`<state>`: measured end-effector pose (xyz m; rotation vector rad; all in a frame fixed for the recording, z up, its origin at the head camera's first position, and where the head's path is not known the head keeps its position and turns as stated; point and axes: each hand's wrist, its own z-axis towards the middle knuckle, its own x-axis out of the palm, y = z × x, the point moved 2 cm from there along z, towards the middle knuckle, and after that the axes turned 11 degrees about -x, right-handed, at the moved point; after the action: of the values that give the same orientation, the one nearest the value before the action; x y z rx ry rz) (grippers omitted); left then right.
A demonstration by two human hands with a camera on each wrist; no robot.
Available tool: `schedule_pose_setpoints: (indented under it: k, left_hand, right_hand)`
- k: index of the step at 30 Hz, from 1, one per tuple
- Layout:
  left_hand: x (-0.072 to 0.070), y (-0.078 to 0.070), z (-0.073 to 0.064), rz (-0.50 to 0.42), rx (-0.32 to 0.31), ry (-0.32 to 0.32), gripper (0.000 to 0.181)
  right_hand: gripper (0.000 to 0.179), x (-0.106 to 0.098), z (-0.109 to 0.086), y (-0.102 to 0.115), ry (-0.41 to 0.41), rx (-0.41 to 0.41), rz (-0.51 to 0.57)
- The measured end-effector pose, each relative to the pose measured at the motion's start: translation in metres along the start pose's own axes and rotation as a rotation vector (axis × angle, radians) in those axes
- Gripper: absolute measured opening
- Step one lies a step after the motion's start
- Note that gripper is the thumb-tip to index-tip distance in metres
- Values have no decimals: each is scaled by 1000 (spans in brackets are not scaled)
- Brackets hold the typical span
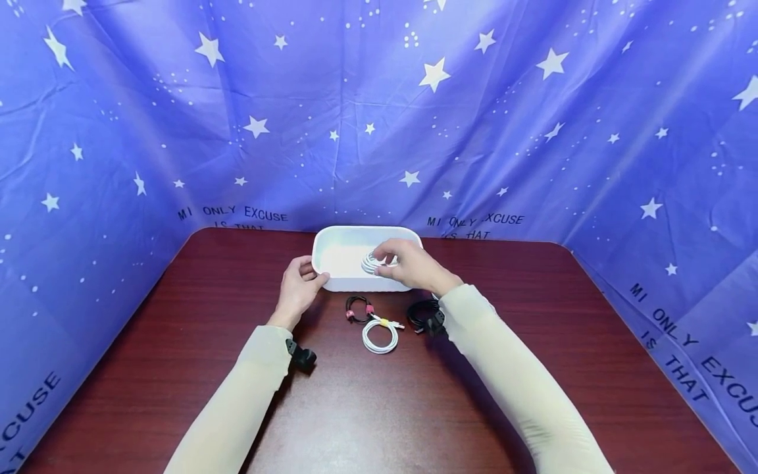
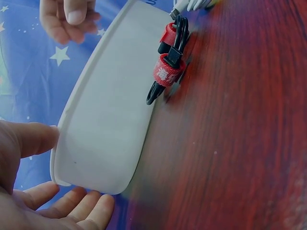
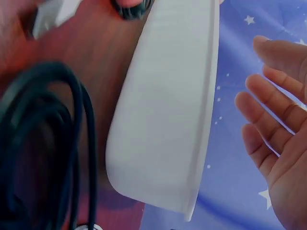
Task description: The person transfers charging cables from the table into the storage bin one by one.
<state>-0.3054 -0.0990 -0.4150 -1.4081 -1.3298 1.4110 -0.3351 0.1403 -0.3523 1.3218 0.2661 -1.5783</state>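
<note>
A white plastic bin (image 1: 367, 284) stands at the back of the table. My left hand (image 1: 299, 286) holds its left end, thumb on the front rim and fingers around the end wall. A coiled white cable (image 1: 368, 264) lies inside the bin, partly behind the fingers of my right hand (image 1: 408, 263). That hand is over the bin's right side; in the right wrist view its fingers (image 3: 268, 120) are spread and loosely bent, with nothing seen between them. The bin's wall hides the cable from both wrist views.
In front of the bin lie a black cable with red straps (image 2: 168, 69) and a white cable coil with a yellow tie (image 1: 385, 323). A thicker black cable coil (image 1: 435, 321) sits near my right sleeve. Starry blue cloth (image 1: 379, 99) hangs behind the table.
</note>
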Motion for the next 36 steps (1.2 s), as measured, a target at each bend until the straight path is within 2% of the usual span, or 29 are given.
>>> schedule_pose_setpoints:
  k: [5,13,20,28,36]
  left_hand:
    - [1,0,0,-12,-3,3,57]
    - [0,-1,-1,-2,-2,2,57]
    - [1,-1,-2,-6,-8,4,57]
    - [1,-1,-2,-26,14,14,57]
    - [2,1,-1,-31,20,11,56]
  right_hand:
    - [26,3,-10,10,-5,-10,-15]
    - [24,0,-23,20,-72,-34,-17]
    - [24,-3,-33,24,-90,-35,-11]
    - [28,-5,-45,29,-128,-7,36]
    - [29,-7,-56,29,-162,-25,33]
